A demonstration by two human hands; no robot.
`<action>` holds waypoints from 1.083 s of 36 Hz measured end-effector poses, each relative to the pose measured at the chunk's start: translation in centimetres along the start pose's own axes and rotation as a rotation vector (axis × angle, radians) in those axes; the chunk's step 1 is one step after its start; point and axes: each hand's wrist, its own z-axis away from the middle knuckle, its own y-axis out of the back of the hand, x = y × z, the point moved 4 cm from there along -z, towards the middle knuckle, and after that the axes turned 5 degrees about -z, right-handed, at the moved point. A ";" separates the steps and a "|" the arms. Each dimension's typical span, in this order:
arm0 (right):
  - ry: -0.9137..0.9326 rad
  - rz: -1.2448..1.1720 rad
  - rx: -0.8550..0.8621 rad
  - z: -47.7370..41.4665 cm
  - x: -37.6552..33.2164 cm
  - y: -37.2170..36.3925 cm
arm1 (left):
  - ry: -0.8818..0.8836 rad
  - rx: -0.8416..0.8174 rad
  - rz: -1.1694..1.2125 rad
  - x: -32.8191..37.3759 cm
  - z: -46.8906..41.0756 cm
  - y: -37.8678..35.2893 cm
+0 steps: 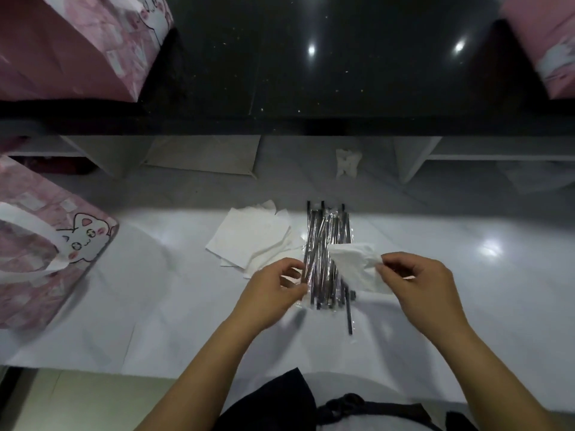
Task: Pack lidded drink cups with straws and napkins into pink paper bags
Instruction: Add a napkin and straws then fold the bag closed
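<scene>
Fingers of the right hand are pinched together on a corner of a white napkin, held just above the straws right of centre. The left hand sits at the left edge of that pile, its fingers curled in toward the thumb; blur hides whether they grip a wrapper or only touch it.

The straws are dark, each in clear wrap, and lie in a loose bundle on the white surface at mid-frame. One stray straw pokes out from the pile's lower end. Just left of the bundle, touching it, is a fanned napkin stack.

At the left edge a pink bag with a cat print lies tilted on the same surface. Farther up, a crumpled tissue sits alone. Beyond it runs a raised black surface, with a second bag in the upper left corner and a third bag, blurred, in the upper right.
</scene>
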 end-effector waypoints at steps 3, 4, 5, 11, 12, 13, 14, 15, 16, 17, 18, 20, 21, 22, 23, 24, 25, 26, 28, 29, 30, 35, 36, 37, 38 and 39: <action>0.007 0.145 0.062 0.4 1.0 1.2 | -0.013 0.072 -0.282 -0.2 -1.3 -0.6; 0.014 0.140 0.071 0.6 1.2 1.5 | -0.033 0.076 -0.341 0.0 -1.8 -1.0; 0.019 0.105 0.075 0.9 1.3 1.7 | -0.062 0.075 -0.412 0.2 -2.3 -1.4; 0.142 -0.023 0.055 1.8 0.8 1.6 | -0.113 0.123 -0.671 1.2 -4.7 -3.6; 0.146 -0.014 0.061 1.7 0.7 1.6 | -0.108 0.142 -0.652 1.2 -4.9 -3.7; 0.147 0.003 0.067 1.6 0.6 1.6 | -0.100 0.156 -0.629 1.1 -4.9 -3.7; 0.144 0.017 0.077 1.5 0.7 1.7 | -0.093 0.167 -0.604 0.9 -4.9 -3.6; 0.137 0.017 0.092 1.3 0.8 1.8 | -0.087 0.178 -0.578 0.8 -4.8 -3.4; 0.126 0.001 0.107 1.2 0.8 1.9 | -0.082 0.187 -0.559 0.6 -4.7 -3.2; 0.112 -0.027 0.114 1.0 0.9 2.0 | -0.075 0.191 -0.547 0.5 -4.6 -2.9; 0.097 -0.062 0.111 0.9 1.0 2.0 | -0.066 0.188 -0.541 0.2 -4.5 -2.6; 0.078 -0.123 0.090 0.7 1.0 1.7 | -0.034 0.180 -0.516 -0.3 -4.4 -2.1; 0.075 -0.146 0.077 0.5 1.0 1.5 | -0.008 0.177 -0.494 -0.6 -4.2 -1.9; 0.075 -0.166 0.064 0.4 0.9 1.2 | 0.020 0.177 -0.469 -0.8 -4.1 -1.6; 0.075 -0.179 0.052 0.3 0.8 1.0 | 0.048 0.176 -0.444 -1.1 -3.9 -1.4; 0.075 -0.188 0.043 0.2 0.7 0.7 | 0.071 0.173 -0.420 -1.2 -3.6 -1.3; 0.074 -0.191 0.036 0.0 0.6 0.5 | 0.088 0.171 -0.399 -1.4 -3.3 -1.1; 0.073 -0.190 0.028 0.0 0.5 0.3 | 0.105 0.169 -0.378 -1.5 -3.1 -1.0; 0.060 -0.181 0.011 -0.2 0.3 0.0 | 0.148 0.170 -0.333 -1.7 -2.6 -0.6; 0.044 -0.183 0.006 -0.3 0.3 0.0 | 0.171 0.172 -0.312 -1.9 -2.4 -0.4; 0.023 -0.189 0.002 -0.4 0.3 0.0 | 0.191 0.177 -0.296 -2.0 -2.2 -0.2; -0.115 -0.297 -0.083 -1.2 0.9 -0.3 | 0.215 0.218 -0.240 -2.2 -1.5 0.8; -0.181 -0.374 -0.112 -1.1 1.1 -0.4 | 0.215 0.220 -0.215 -2.2 -1.4 0.9; -0.242 -0.440 -0.138 -1.1 1.4 -0.6 | 0.216 0.220 -0.186 -2.1 -1.2 1.1; -0.285 -0.487 -0.156 -1.1 1.6 -0.7 | 0.215 0.218 -0.149 -2.0 -1.0 1.2; -0.314 -0.511 -0.164 -1.1 1.9 -0.7 | 0.213 0.217 -0.105 -1.9 -0.9 1.3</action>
